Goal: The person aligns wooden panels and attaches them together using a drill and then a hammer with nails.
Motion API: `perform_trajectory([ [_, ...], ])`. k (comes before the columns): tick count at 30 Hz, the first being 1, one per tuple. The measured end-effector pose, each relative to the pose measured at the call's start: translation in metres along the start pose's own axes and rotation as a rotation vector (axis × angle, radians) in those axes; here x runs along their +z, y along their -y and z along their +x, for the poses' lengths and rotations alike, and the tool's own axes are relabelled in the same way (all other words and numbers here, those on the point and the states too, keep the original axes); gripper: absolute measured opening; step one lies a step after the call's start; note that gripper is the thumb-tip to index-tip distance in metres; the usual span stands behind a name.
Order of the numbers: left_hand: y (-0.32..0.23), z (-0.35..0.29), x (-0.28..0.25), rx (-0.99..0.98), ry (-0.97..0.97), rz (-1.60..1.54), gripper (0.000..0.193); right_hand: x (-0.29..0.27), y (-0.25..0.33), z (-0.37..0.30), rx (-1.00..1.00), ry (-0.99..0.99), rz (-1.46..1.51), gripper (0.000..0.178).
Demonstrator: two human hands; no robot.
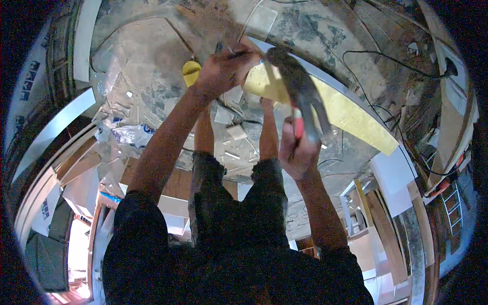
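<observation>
My right hand [300, 152] is closed around the red-and-dark handle of a claw hammer [303, 89], whose dark metal head is raised over a long board. The board [351, 109] has a yellow face and a pale edge, and slants from the middle of the view down to the right. At its near-left end is my left hand [226, 69], with the fingers bent and drawn together. What those fingers pinch, if anything, is too blurred to make out. A small blue spot shows on the board's end beside them.
A yellow round object [191, 73] is on the dusty floor left of my left hand. Wood scraps [236, 133] and a clear plastic bag [133, 135] lie around my feet. A black cable [373, 53] runs at the right. White panels [394, 178] and planks stand along both sides.
</observation>
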State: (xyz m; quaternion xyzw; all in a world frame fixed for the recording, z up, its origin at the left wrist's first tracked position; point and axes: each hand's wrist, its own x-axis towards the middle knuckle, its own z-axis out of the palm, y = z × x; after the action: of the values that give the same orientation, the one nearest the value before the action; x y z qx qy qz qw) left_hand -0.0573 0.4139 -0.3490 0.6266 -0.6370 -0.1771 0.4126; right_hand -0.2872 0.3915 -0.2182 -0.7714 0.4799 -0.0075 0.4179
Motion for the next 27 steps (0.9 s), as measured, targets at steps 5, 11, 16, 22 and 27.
perform_trajectory([
  [5, 0.01, 0.0, 0.003, -0.059, 0.07, -0.083, 0.031, 0.002, 0.003, 0.015, 0.221, 0.122, -0.027, 0.02],
  [11, 0.003, -0.002, -0.002, -0.104, 0.082, -0.151, 0.033, 0.0, 0.003, 0.003, 0.185, -0.079, 0.196, 0.023],
  [16, 0.005, -0.022, -0.018, -0.445, 0.089, -0.105, 0.026, 0.001, -0.027, -0.013, 0.282, -0.066, 0.199, 0.022],
  [22, 0.016, -0.098, -0.044, -1.079, 0.206, -0.502, 0.018, 0.025, -0.041, -0.036, 0.404, -0.077, 0.327, 0.02],
  [27, -0.007, -0.12, -0.06, -1.2, 0.038, -1.006, 0.018, 0.044, -0.037, -0.053, 0.457, -0.138, 0.517, 0.02],
])
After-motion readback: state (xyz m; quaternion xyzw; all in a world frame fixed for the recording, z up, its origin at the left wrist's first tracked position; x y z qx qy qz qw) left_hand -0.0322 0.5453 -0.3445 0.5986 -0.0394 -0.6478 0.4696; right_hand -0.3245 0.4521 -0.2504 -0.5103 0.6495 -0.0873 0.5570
